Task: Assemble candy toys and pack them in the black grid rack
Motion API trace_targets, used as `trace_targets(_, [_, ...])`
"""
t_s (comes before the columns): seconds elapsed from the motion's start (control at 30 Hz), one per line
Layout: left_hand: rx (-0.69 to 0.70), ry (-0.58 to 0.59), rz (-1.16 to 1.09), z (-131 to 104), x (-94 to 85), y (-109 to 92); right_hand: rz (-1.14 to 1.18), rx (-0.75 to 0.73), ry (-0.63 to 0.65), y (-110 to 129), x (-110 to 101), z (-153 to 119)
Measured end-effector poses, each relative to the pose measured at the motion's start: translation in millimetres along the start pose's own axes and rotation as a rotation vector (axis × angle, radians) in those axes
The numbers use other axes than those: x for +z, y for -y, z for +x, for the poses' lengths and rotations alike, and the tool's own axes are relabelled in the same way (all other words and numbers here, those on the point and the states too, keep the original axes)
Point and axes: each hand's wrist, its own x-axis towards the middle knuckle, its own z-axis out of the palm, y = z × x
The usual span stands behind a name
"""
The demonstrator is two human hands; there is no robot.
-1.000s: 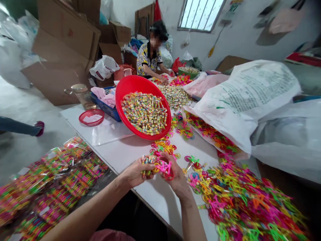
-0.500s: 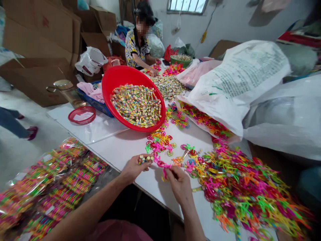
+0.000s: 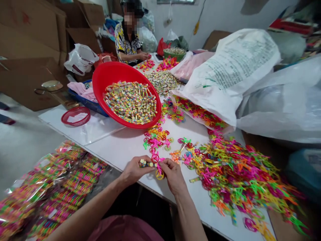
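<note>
My left hand (image 3: 135, 170) is closed around a few short patterned tubes (image 3: 145, 163) with pale ends, over the near edge of the white table. Close beside it, my right hand (image 3: 171, 174) pinches a small pink and yellow plastic bicycle (image 3: 159, 170), held right up against the tubes. Whether a tube is pushed into the bicycle I cannot tell. More small plastic bicycles (image 3: 156, 139) in bright colours lie just beyond my hands. To the right spreads a large heap of bicycles (image 3: 238, 177), with some tubes among them.
A tilted red basin (image 3: 100, 87) holds many tubes. A white sack (image 3: 233, 63) spills bicycles onto the table (image 3: 120, 144). Packed clear bags (image 3: 67, 180) lie at lower left. A small red basket (image 3: 75, 117) sits left. Across the table a person (image 3: 129, 40) handles small pieces.
My right hand has brought the bicycle left and against the tubes in my left hand. The camera view has shifted a little. The person opposite has drawn their hands back.
</note>
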Motion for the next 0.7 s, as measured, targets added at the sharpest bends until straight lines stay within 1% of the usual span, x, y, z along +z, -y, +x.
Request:
trace_targets(0.07, [0.002,-0.025,0.053,-3,2.7,4,-0.144,-0.073,-0.053,-6,3,-2])
trace_targets(0.17, [-0.047,-0.125,0.081,-8,12.2,13,-0.446,-0.214,-0.218,-15,13,-3])
trace_targets(0.2, [-0.064,-0.154,0.074,-8,16.4,14,-0.504,-0.236,-0.247,-16,14,-4])
trace_targets(0.23, [-0.080,-0.166,0.066,-8,20.5,14,-0.535,-0.247,-0.247,-13,11,-6])
trace_targets(0.27, [-0.095,-0.151,0.058,-7,23.9,12,-0.550,-0.254,-0.230,-7,4,-9])
trace_targets(0.3, [-0.111,-0.119,0.047,-4,26.2,10,-0.571,-0.269,-0.216,4,-8,-14])
trace_targets(0.33, [-0.131,-0.085,0.032,-2,26.9,7,-0.619,-0.301,-0.234,20,-25,-21])
trace_targets(0.37, [-0.152,-0.058,0.002,2,26.0,5,-0.705,-0.342,-0.290,39,-45,-29])
trace_targets(0.4, [-0.169,-0.046,-0.040,5,23.7,4,-0.824,-0.395,-0.390,59,-67,-37])
trace_targets(0.43, [-0.181,-0.055,-0.090,8,20.5,4,-1.005,-0.448,-0.558,80,-88,-45])
trace_targets(0.47, [-0.189,-0.076,-0.139,11,17.2,5,-1.220,-0.457,-0.760,99,-105,-49])
trace_targets(0.5, [-0.195,-0.096,-0.176,12,14.6,6,-1.405,-0.437,-0.919,113,-116,-49])
trace_targets(0.53, [-0.201,-0.091,-0.197,12,13.3,9,-1.547,-0.406,-0.995,121,-119,-44])
trace_targets(0.57, [-0.206,-0.071,-0.209,12,13.6,11,-1.634,-0.383,-0.988,122,-114,-32])
trace_targets(0.6, [-0.208,-0.042,-0.218,11,15.6,12,-1.663,-0.375,-0.883,116,-102,-16])
trace_targets(0.63, [-0.207,-0.015,-0.233,11,18.6,12,-1.642,-0.376,-0.713,105,-85,4])
trace_targets(0.67, [-0.204,0.004,-0.248,10,22.1,10,-1.608,-0.362,-0.512,91,-64,25])
trace_targets(0.7, [-0.201,0.009,-0.261,11,25.1,8,-1.563,-0.316,-0.374,75,-44,45])
